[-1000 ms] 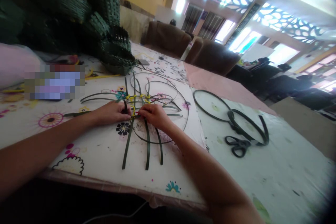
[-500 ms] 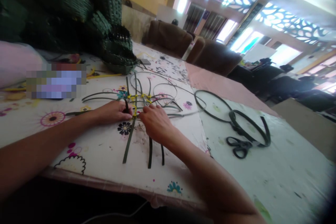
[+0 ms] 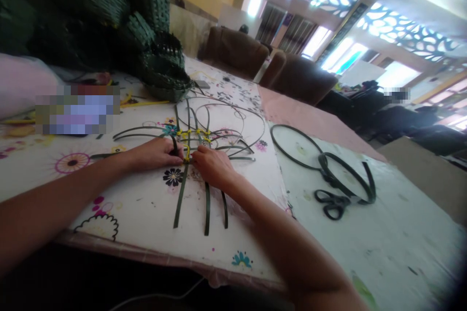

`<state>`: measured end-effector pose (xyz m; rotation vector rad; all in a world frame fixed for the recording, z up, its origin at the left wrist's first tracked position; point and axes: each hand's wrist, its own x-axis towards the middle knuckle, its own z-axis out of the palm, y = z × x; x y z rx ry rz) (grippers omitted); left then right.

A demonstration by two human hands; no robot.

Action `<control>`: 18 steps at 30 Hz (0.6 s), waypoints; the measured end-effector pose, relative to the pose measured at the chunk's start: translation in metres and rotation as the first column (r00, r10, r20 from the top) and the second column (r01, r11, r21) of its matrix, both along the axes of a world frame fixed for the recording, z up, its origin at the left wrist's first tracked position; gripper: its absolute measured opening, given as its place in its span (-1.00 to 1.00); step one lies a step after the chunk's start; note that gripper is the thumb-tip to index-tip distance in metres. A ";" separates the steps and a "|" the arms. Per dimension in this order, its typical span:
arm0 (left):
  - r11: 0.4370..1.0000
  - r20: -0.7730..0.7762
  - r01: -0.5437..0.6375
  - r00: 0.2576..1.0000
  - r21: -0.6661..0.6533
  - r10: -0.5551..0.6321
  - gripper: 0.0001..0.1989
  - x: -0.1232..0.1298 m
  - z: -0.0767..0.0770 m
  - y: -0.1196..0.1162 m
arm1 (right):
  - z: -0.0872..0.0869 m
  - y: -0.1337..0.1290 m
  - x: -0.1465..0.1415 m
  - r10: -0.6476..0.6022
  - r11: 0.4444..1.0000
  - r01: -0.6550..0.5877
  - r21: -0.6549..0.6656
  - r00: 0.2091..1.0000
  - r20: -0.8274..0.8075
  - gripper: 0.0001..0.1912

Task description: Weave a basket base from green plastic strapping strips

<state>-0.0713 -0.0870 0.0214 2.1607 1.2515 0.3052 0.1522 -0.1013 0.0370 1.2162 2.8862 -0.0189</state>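
A person's left hand (image 3: 160, 154) pinches the green strip lattice (image 3: 198, 132) at its near-left corner; the right hand (image 3: 212, 163), hold unclear, flanks that corner's right, the lattice stretching beyond both.

- One camera sits on the person's head. It looks out over the counter (image 3: 146, 216) and a bit down.
- The left arm (image 3: 91, 175) comes in from the left side and the right arm (image 3: 270, 218) from the bottom, so both look big and near.
- The green strips (image 3: 180, 199) are near too, close to the middle of the view.
- The view is wide. It takes in the woven baskets (image 3: 166, 75) at the top left, the scissors (image 3: 338, 199) on the right, and the brown chairs (image 3: 233, 53) far back.
- It leans: the counter's front edge slopes down to the right.
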 end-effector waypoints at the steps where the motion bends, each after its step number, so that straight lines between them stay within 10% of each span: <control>1: 1.000 0.003 0.009 1.000 0.002 -0.009 -0.69 -0.001 0.000 0.001 | -0.002 0.001 0.000 0.004 1.000 -0.004 0.006 1.000 0.002 -0.74; 18: 0.992 0.018 0.021 1.000 0.127 -0.024 -0.67 -0.006 -0.001 0.000 | -0.011 0.007 0.001 0.012 0.999 -0.013 -0.039 0.999 -0.031 -0.74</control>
